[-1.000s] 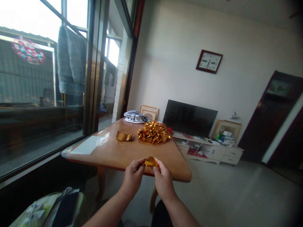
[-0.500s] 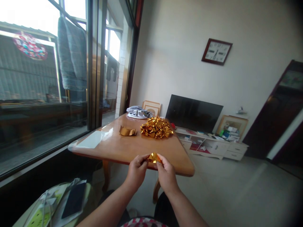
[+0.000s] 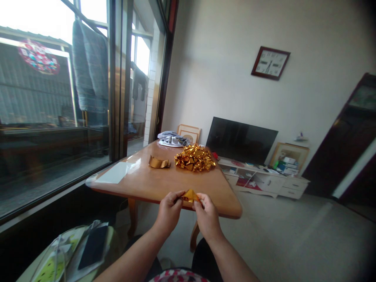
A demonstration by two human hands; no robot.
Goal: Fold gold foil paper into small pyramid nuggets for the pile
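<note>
Between my two hands is a small piece of shiny gold foil paper [image 3: 190, 195], peaked in the middle, held over the near edge of the wooden table [image 3: 141, 186]. My left hand [image 3: 170, 207] pinches its left end, thumb against fingers. At the right end, my right hand [image 3: 206, 211] grips it the same way. Farther back on the tabletop rests a heap of folded gold foil pieces [image 3: 195, 158]. Left of the heap lies a curled stack of flat gold foil strips [image 3: 159, 161].
A white sheet [image 3: 111, 173] lies at the table's left side, and folded cloth [image 3: 172, 139] at its far end. Low on the left, a stool bears a dark phone [image 3: 93, 246] and cables. A television [image 3: 241, 140] stands on a white cabinet [image 3: 268, 183] beyond the table.
The foil piece between my fingers has changed shape, from a rounded, crumpled bulge to a pointed peak. My hands have stayed in nearly the same place.
</note>
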